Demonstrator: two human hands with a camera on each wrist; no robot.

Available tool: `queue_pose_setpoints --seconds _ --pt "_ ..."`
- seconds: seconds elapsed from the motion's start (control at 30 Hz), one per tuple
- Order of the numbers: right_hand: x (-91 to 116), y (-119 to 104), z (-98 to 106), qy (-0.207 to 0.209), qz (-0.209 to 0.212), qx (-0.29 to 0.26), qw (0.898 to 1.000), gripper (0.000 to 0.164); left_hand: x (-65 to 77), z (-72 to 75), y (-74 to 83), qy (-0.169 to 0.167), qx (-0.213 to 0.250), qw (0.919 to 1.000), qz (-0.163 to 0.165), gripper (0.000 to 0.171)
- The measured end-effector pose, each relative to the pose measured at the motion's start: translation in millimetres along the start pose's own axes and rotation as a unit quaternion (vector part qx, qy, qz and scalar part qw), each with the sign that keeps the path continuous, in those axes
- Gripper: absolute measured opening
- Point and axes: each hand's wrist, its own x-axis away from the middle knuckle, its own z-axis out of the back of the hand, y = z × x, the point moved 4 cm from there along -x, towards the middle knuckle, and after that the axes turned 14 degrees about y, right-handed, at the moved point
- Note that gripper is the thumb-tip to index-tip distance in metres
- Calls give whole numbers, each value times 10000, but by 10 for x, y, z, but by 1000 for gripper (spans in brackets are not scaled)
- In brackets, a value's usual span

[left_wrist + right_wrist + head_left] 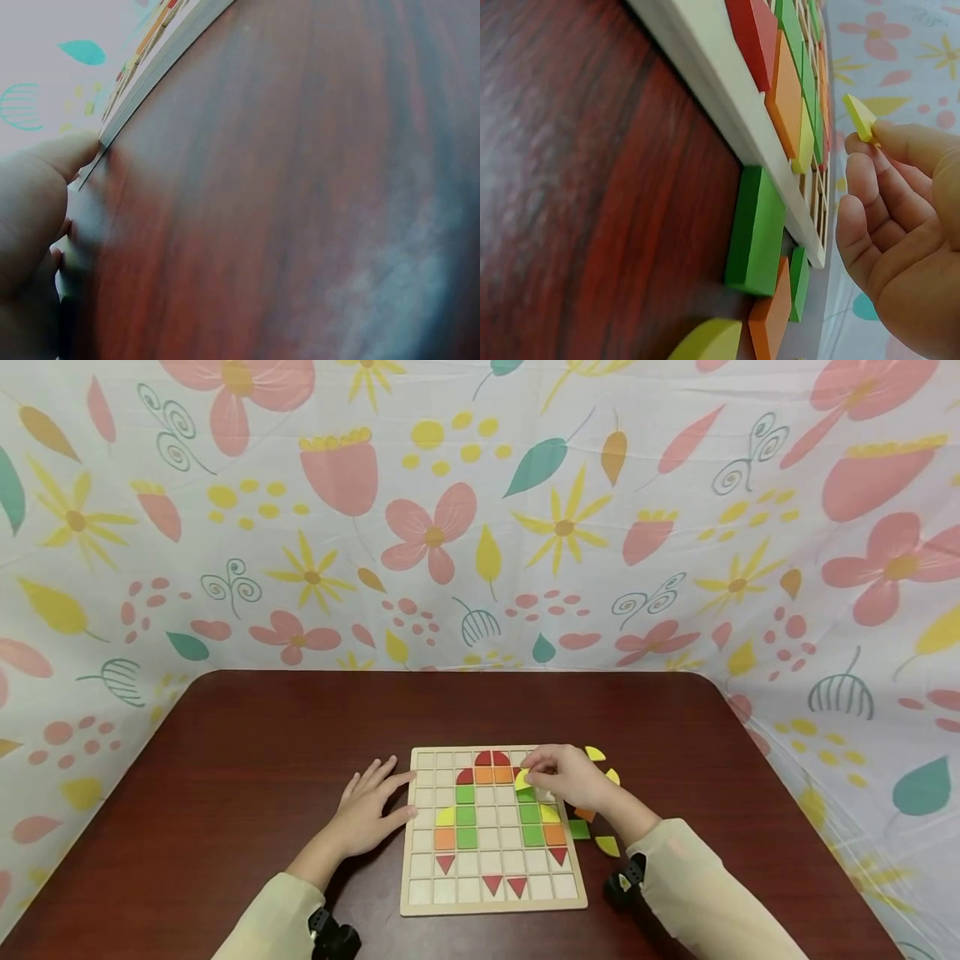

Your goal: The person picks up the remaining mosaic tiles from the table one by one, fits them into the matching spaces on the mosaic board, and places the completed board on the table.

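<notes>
My right hand (pixel 570 775) pinches a yellow quarter-circle block (pixel 860 118) between thumb and index finger, over the upper right part of a wooden grid board (pixel 420 890). Green squares (pixel 466 816) form columns on both sides of the grid. Orange squares (pixel 492 775) and red quarter-circles (pixel 483 759) sit near the top, with more orange and yellow pieces along the flanks. Lower down lie several red triangles (pixel 446 863). At the board's left edge, my left hand (pixel 367 810) has its fingers spread, with thumb and index finger touching the frame.
Loose blocks lie on the dark wooden table (pixel 300 718) right of the board: a green block (pixel 755 232), an orange block (pixel 771 311) and several yellow quarter-circles (pixel 607 846). A flower-patterned cloth (pixel 450 568) hangs behind the table and at its sides.
</notes>
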Motion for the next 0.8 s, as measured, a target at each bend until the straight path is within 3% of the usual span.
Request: queue_pose_setpoints --seconds 0.23,0.8 --pt "-30 -1 -61 -57 -190 -16 9998 19 -10 5 14 -23 6 10000 31 54" --pt "-108 -124 -157 -244 44 187 9995 16 -37 -14 42 -49 -355 9992 153 55"
